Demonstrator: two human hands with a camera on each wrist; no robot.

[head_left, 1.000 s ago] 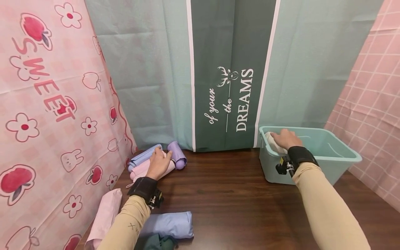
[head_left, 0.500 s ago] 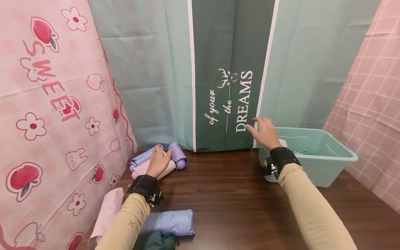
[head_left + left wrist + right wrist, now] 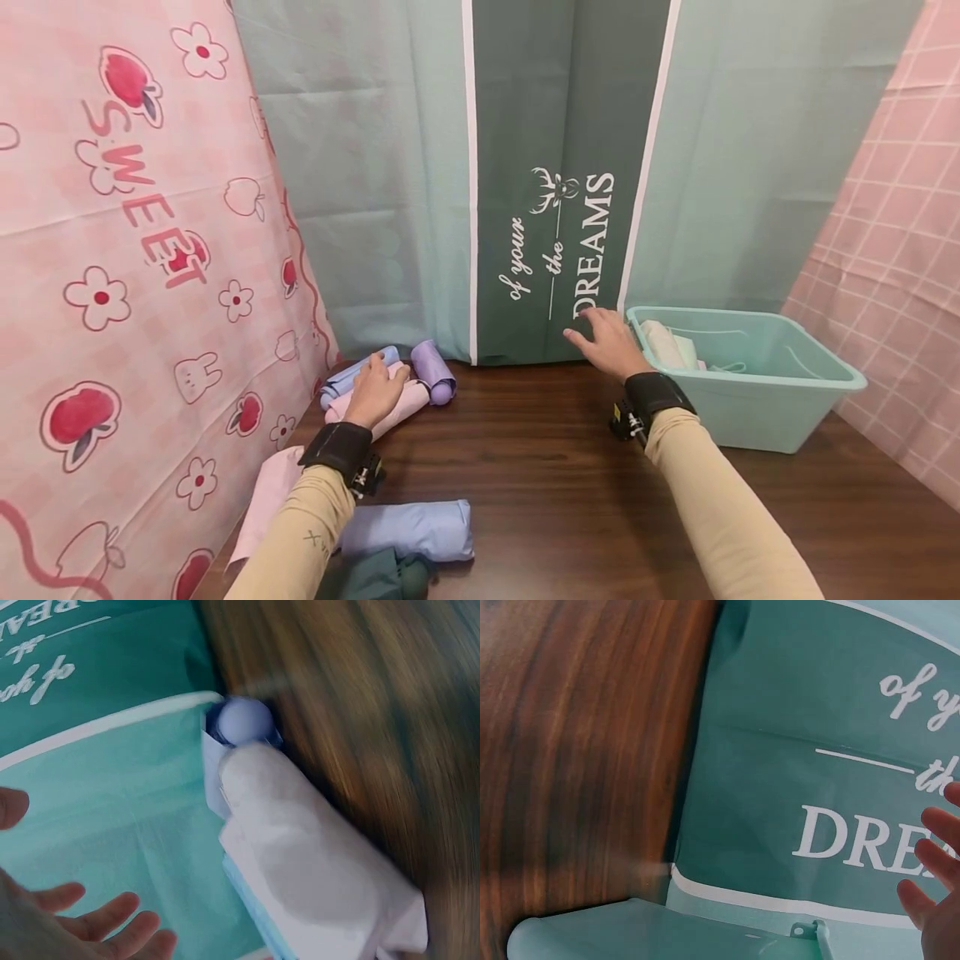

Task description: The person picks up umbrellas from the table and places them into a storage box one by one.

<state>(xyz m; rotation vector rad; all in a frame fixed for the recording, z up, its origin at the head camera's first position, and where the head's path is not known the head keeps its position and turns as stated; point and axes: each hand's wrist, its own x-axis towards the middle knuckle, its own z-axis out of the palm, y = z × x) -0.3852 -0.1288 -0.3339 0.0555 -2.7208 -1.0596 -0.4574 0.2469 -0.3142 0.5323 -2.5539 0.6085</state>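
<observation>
I record first the right hand [image 3: 609,343]. One second ago it was inside the teal bin [image 3: 787,417], on the white bundle [image 3: 662,343]; half a second ago it was above the bin's left end. It is now farther left, just outside the rim, fingers spread and slightly bent, holding nothing. The white bundle, previously mostly covered by that hand, is now visible at the bin's left end, beside a pale green piece [image 3: 686,354].

The left hand [image 3: 377,392] has kept its place over the pink folded umbrella [image 3: 405,404]. Its fingers are apart and loosely curved, gripping nothing; my left wrist view shows them clear of the umbrella. A blue folded umbrella [image 3: 341,383] lies behind the pink one, a purple folded umbrella [image 3: 431,367] at its far end.

Nearer me, by the left sleeve [image 3: 303,525], I note a second pink umbrella [image 3: 270,492], a periwinkle umbrella [image 3: 420,529] and a dark green umbrella [image 3: 382,577], unmoved.

The surface is dark brown wood-grain table [image 3: 532,467]. A green curtain [image 3: 570,83] lettered "of your the DREAMS" hangs behind, with fruit-printed pink cloth [image 3: 157,333] left and pink checked cloth [image 3: 900,208] right.
</observation>
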